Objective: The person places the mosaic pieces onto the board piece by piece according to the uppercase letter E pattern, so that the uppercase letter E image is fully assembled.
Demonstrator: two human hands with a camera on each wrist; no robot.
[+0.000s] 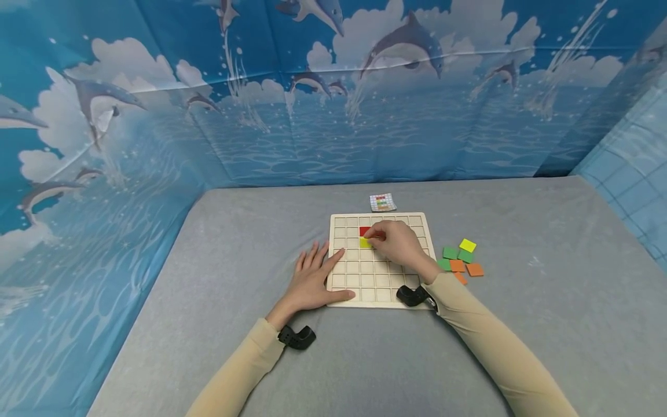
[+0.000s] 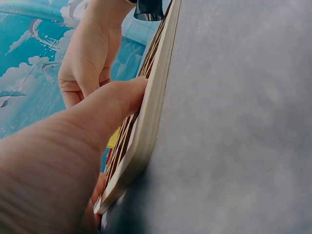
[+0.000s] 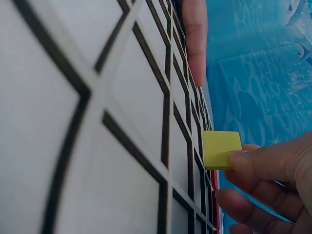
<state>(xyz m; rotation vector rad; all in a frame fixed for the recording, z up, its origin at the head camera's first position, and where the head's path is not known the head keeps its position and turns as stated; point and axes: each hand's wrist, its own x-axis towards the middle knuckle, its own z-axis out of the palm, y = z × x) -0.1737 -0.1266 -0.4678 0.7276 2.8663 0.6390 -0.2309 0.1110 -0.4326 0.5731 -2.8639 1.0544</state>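
Observation:
A light wooden grid board (image 1: 367,281) lies on the table, framed into square cells. My right hand (image 1: 398,242) is over its upper middle and pinches a yellow square tile (image 3: 220,148) between thumb and fingers. In the right wrist view that tile stands on edge against the grid. Red (image 1: 364,231) shows in a cell just beyond the fingertips, partly covered by the hand. At the board's left side my left hand (image 1: 312,285) lies with fingers spread; its thumb (image 2: 124,95) rests over the board's rim.
To the right of the board lie loose tiles: a yellow one (image 1: 468,245), several green (image 1: 450,252) and several orange (image 1: 475,270), some partly behind the right forearm. A small card with a coloured grid pattern (image 1: 383,202) sits beyond the board. A dolphin-print curtain (image 1: 333,127) hangs behind the table.

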